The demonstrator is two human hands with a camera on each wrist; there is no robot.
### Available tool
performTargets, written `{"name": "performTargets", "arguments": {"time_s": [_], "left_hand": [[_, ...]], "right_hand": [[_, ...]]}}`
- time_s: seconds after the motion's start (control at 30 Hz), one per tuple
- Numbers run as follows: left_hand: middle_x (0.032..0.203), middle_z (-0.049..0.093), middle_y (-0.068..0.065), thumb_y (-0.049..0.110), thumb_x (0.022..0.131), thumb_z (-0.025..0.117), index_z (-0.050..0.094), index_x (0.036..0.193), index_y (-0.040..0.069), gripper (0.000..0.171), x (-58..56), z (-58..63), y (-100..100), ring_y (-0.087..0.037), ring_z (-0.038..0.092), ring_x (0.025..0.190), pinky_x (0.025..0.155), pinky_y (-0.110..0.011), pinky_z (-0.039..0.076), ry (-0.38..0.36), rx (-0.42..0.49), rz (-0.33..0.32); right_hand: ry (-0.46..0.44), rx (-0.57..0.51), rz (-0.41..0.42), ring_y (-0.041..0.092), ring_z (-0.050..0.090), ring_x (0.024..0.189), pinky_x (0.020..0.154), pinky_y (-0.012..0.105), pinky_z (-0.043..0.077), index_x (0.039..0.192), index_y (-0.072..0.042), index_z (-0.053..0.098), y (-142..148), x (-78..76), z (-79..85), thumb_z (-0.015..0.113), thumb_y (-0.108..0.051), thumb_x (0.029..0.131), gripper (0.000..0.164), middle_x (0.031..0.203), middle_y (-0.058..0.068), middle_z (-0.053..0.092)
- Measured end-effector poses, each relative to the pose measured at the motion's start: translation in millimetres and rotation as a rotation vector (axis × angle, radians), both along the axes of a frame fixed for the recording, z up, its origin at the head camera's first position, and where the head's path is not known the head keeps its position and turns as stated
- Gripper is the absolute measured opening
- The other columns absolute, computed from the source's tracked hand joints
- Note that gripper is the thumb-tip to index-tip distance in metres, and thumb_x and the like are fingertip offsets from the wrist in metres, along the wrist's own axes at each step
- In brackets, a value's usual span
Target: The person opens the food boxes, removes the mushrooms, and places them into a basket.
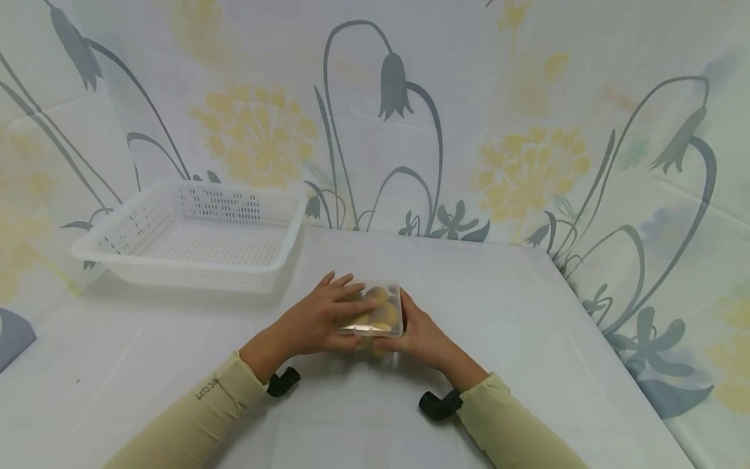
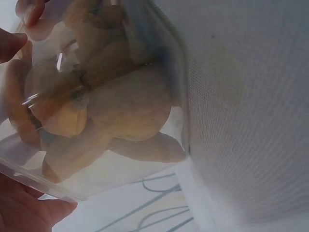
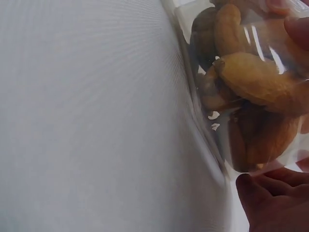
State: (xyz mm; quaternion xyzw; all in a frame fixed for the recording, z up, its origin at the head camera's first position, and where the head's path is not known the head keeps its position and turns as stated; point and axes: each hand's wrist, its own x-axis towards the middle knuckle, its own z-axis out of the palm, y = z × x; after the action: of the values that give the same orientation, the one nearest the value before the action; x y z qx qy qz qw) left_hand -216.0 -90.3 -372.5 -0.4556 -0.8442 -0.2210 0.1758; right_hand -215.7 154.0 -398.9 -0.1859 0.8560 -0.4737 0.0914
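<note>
A clear plastic lidded box [image 1: 385, 311] holds several rounded, yellow-brown pieces [image 2: 130, 104], some elongated and a few darker; their kind is not clear. My left hand [image 1: 319, 318] lies over the box's left side, fingers spread across the lid and thumb at the near side. My right hand [image 1: 424, 335] grips the right side, thumb in front and fingers round the back. In the right wrist view, its fingertips [image 3: 246, 186] touch the far lower wall. The box's base is at the white tabletop.
A white perforated plastic basket [image 1: 181, 266] stands at the back left of the white-covered table [image 1: 498, 299]. Flower-patterned cloth [image 1: 363, 163] hangs behind and along the right. A grey-blue shape [image 1: 13, 339] shows at the left edge. Black wrist mounts [image 1: 439, 405] sit by both sleeves.
</note>
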Motion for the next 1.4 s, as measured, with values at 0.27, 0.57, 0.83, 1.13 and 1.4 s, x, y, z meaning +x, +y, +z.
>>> {"name": "performTargets", "arguments": {"time_s": [0.27,0.57,0.83,1.13,1.4], "left_hand": [[0.133,0.06,-0.017,0.031,0.078,0.078,0.065,0.128,0.015,0.054,1.2,2.2,1.8,-0.044,0.051,0.128,0.107,-0.065,0.034,0.069,-0.005,-0.026],[0.127,0.064,-0.015,0.026,0.075,0.08,0.066,0.125,0.011,0.054,1.7,4.4,6.1,-0.041,0.058,0.121,0.104,-0.059,0.041,0.174,0.008,-0.033],[0.129,0.063,-0.013,0.03,0.078,0.079,0.063,0.129,0.012,0.057,3.0,11.1,4.7,-0.037,0.058,0.122,0.105,-0.057,0.042,0.138,-0.043,-0.033],[0.135,0.059,-0.013,0.035,0.079,0.078,0.059,0.134,0.014,0.062,0.2,16.1,-1.4,-0.038,0.053,0.128,0.108,-0.056,0.039,-0.015,-0.059,-0.044],[0.138,0.057,-0.01,0.018,0.081,0.063,0.058,0.135,0.015,0.054,-5.2,25.3,-7.5,-0.032,0.049,0.133,0.111,-0.052,0.038,-0.201,-0.018,-0.054]], "right_hand": [[0.05,0.035,-0.015,0.016,0.057,0.111,0.09,0.034,0.047,0.152,-0.023,0.024,-0.6,0.8,2.8,0.082,-0.038,0.074,0.098,0.13,0.001,0.058],[0.098,0.058,-0.048,0.015,0.06,0.097,0.08,0.033,0.049,0.15,-0.018,0.03,0.8,-0.1,1.9,0.081,-0.037,0.074,0.094,0.115,0.003,0.065],[0.038,0.054,-0.053,0.017,0.058,0.103,0.086,0.034,0.048,0.153,-0.019,0.025,0.8,0.7,0.3,0.084,-0.036,0.071,0.102,0.122,0.003,0.062],[-0.013,0.005,-0.008,0.018,0.054,0.122,0.101,0.042,0.045,0.152,-0.027,0.023,1.8,1.0,-1.7,0.083,-0.036,0.073,0.1,0.131,0.0,0.057],[-0.024,-0.002,0.003,0.017,0.054,0.118,0.102,0.043,0.045,0.148,-0.033,0.025,2.1,0.1,-3.6,0.084,-0.039,0.071,0.098,0.131,-0.005,0.056]]}}
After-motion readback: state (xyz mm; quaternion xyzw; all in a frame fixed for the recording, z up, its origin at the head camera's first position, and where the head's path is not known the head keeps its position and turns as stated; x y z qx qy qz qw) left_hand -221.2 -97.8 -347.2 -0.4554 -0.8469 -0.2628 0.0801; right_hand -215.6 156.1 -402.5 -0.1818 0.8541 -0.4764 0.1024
